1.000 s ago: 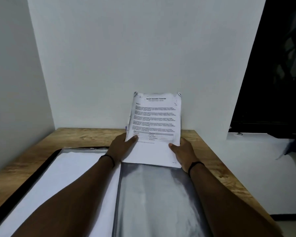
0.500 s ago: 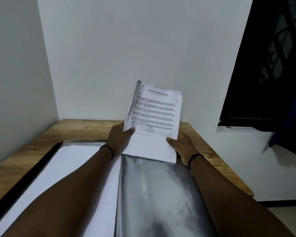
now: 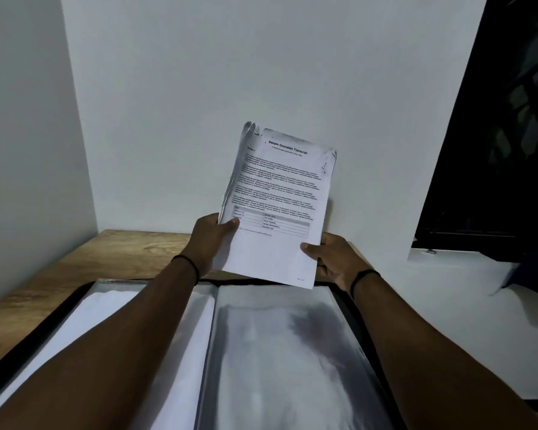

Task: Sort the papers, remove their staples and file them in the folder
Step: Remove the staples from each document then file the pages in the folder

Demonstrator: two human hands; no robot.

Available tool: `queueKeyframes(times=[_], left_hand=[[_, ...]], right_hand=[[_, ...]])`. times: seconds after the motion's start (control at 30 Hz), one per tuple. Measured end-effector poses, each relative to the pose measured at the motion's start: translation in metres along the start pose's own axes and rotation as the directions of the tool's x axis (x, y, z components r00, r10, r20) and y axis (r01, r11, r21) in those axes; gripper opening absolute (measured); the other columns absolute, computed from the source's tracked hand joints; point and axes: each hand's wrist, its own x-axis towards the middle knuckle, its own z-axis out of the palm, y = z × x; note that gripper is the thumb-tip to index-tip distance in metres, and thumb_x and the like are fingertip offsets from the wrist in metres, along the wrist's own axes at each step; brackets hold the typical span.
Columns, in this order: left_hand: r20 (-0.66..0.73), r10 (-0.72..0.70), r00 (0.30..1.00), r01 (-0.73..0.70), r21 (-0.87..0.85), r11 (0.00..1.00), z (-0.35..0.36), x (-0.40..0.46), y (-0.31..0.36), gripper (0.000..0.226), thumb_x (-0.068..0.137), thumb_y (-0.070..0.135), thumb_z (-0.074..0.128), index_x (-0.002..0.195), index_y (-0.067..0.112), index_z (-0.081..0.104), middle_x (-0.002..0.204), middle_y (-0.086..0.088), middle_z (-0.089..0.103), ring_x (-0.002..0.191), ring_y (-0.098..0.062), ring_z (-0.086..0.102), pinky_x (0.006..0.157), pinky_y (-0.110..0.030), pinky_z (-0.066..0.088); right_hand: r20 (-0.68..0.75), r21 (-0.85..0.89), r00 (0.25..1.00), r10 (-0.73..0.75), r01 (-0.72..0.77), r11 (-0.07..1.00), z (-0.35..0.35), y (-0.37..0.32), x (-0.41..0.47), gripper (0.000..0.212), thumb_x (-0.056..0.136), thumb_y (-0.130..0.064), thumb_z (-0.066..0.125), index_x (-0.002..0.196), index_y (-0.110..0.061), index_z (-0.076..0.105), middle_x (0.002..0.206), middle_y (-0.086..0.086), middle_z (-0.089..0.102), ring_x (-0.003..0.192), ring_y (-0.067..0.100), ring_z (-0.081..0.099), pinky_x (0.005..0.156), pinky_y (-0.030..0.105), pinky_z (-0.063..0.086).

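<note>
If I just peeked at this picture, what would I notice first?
First, the stack of papers held up in the middle, headed "Sample Education Transcript", with crumpled top corners. The left hand and the right hand grip its bottom corners. Under the arms, a big open folder with shiny plastic sleeves lies on the wooden table.

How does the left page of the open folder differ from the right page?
The left page holds a white sheet and looks bright; the right page looks grey and glossy, with no white sheet visible. The left arm crosses the left page; the right page is mostly uncovered. Both lie flat.
</note>
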Motion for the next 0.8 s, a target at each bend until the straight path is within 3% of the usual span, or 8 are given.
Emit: queueKeyframes(times=[0.1, 0.2, 0.27, 0.33, 0.4, 0.47, 0.63, 0.8], left_hand=[[-0.109, 0.071, 0.991, -0.053, 0.16, 0.986, 0.007, 0.014, -0.01, 0.018, 0.092, 0.017, 0.069, 0.106, 0.005, 0.067, 0.089, -0.002, 0.068, 0.083, -0.022, 0.064, 0.064, -0.022, 0.052], [-0.325, 0.394, 0.86, -0.154, 0.57, 0.807, 0.017, 0.016, -0.022, 0.027, 0.084, 0.028, 0.074, 0.103, 0.017, 0.058, 0.092, 0.0, 0.061, 0.083, -0.019, 0.058, 0.072, -0.032, 0.047], [-0.113, 0.433, 0.895, -0.307, 0.548, 0.778, 0.03, 0.006, -0.028, 0.019, 0.083, 0.026, 0.074, 0.092, 0.022, 0.058, 0.082, 0.001, 0.063, 0.074, -0.014, 0.058, 0.067, -0.031, 0.046], [0.298, 0.224, 0.928, -0.352, 0.505, 0.788, 0.046, -0.007, -0.039, 0.012, 0.083, 0.027, 0.075, 0.086, 0.025, 0.065, 0.082, 0.003, 0.066, 0.074, -0.009, 0.059, 0.072, -0.032, 0.05], [0.569, 0.029, 0.821, -0.454, 0.622, 0.638, 0.058, -0.014, -0.05, 0.015, 0.082, 0.036, 0.076, 0.092, 0.028, 0.07, 0.092, 0.004, 0.064, 0.084, -0.008, 0.058, 0.082, -0.032, 0.05], [0.612, 0.016, 0.79, -0.526, 0.666, 0.529, 0.063, -0.014, -0.058, 0.018, 0.081, 0.037, 0.076, 0.097, 0.03, 0.071, 0.096, 0.003, 0.059, 0.09, -0.011, 0.057, 0.084, -0.033, 0.048], [0.59, 0.112, 0.8, -0.529, 0.604, 0.596, 0.061, -0.017, -0.063, 0.017, 0.081, 0.018, 0.069, 0.078, 0.034, 0.072, 0.088, 0.006, 0.063, 0.084, -0.008, 0.06, 0.081, -0.036, 0.051], [0.571, 0.181, 0.801, -0.561, 0.61, 0.559, 0.067, -0.024, -0.063, 0.019, 0.085, 0.012, 0.062, 0.076, 0.029, 0.063, 0.085, 0.008, 0.062, 0.081, -0.008, 0.056, 0.075, -0.029, 0.045]], right_hand=[[-0.08, -0.043, 0.996, -0.05, 0.047, 0.998, 0.0, 0.007, 0.022, 0.021, 0.093, -0.002, 0.066, 0.111, -0.012, 0.067, 0.119, 0.008, 0.071, 0.105, 0.023, 0.069, 0.095, 0.042, 0.056], [-0.127, -0.022, 0.99, -0.063, 0.06, 0.998, 0.001, 0.018, 0.037, 0.024, 0.093, -0.001, 0.066, 0.116, -0.008, 0.066, 0.12, 0.01, 0.07, 0.105, 0.023, 0.069, 0.094, 0.038, 0.056], [-0.163, 0.0, 0.986, -0.043, 0.043, 0.999, 0.001, 0.031, 0.044, 0.028, 0.093, -0.002, 0.067, 0.12, -0.007, 0.066, 0.119, 0.011, 0.071, 0.104, 0.026, 0.069, 0.094, 0.043, 0.056], [-0.19, 0.023, 0.981, -0.026, 0.031, 0.999, 0.0, 0.045, 0.048, 0.029, 0.093, -0.002, 0.067, 0.121, -0.007, 0.065, 0.118, 0.012, 0.071, 0.103, 0.029, 0.07, 0.092, 0.045, 0.057], [-0.207, 0.022, 0.978, -0.032, 0.037, 0.999, 0.001, 0.05, 0.051, 0.029, 0.093, -0.003, 0.067, 0.122, -0.005, 0.065, 0.118, 0.013, 0.071, 0.102, 0.029, 0.07, 0.091, 0.046, 0.057], [-0.233, 0.028, 0.971, -0.051, 0.059, 0.998, 0.001, 0.049, 0.053, 0.03, 0.093, -0.003, 0.067, 0.123, -0.004, 0.065, 0.117, 0.013, 0.071, 0.102, 0.028, 0.07, 0.092, 0.046, 0.057], [-0.247, 0.002, 0.965, -0.083, 0.086, 0.996, 0.006, 0.046, 0.048, 0.029, 0.093, -0.002, 0.067, 0.122, -0.004, 0.066, 0.117, 0.012, 0.072, 0.102, 0.027, 0.07, 0.092, 0.048, 0.057], [-0.274, -0.029, 0.955, -0.116, 0.112, 0.993, 0.008, 0.042, 0.047, 0.024, 0.092, -0.002, 0.068, 0.115, -0.006, 0.068, 0.111, 0.01, 0.073, 0.101, 0.026, 0.071, 0.092, 0.048, 0.057]])
